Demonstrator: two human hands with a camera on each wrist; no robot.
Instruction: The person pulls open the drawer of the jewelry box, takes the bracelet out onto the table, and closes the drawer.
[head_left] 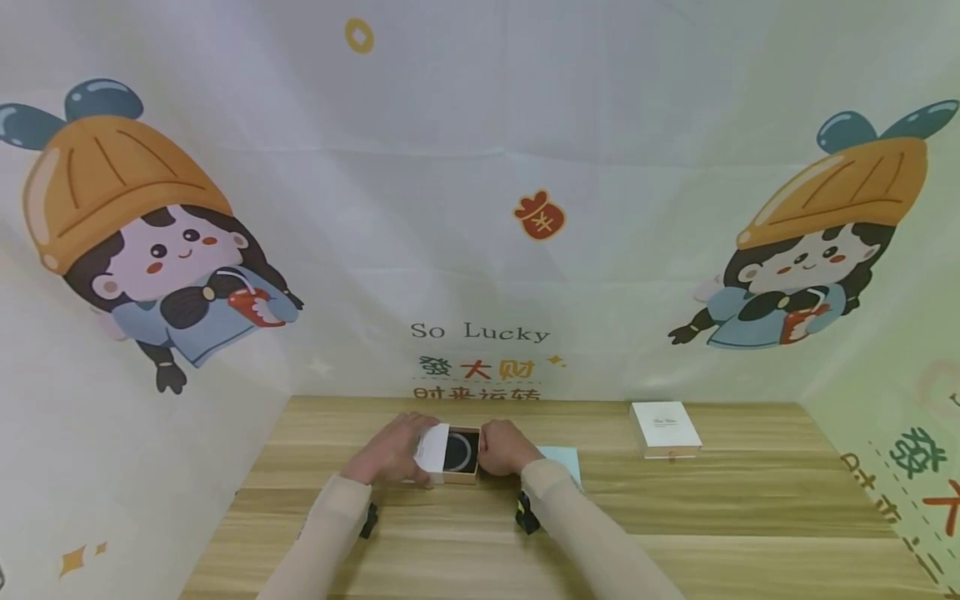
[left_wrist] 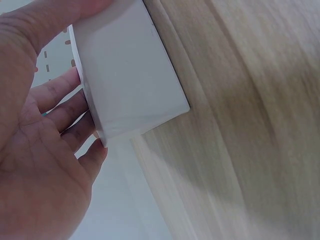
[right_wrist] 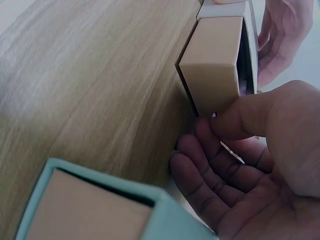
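A small drawer box lies on the table, its white sleeve [head_left: 431, 450] to the left and its tan drawer [head_left: 461, 479] slid partly out to the right. Inside the drawer, a silvery ring-shaped piece [head_left: 469, 451] rests on a black lining. My left hand [head_left: 393, 450] grips the sleeve, thumb on one side and fingers along the other [left_wrist: 117, 70]. At the drawer's outer end, my right hand [head_left: 506, 447] pinches with thumb and forefinger, the other fingers curled below; its fingertips partly hide the pinched spot. In the right wrist view the drawer's bare end wall [right_wrist: 210, 87] shows.
Close beside my right wrist lies a light blue box [head_left: 564, 460] with a tan inner part, partly behind the forearm. A white box [head_left: 666, 427] with small print stands farther right on the wooden table [head_left: 735, 500]. A printed cloth wall [head_left: 480, 275] rises along the table's back edge.
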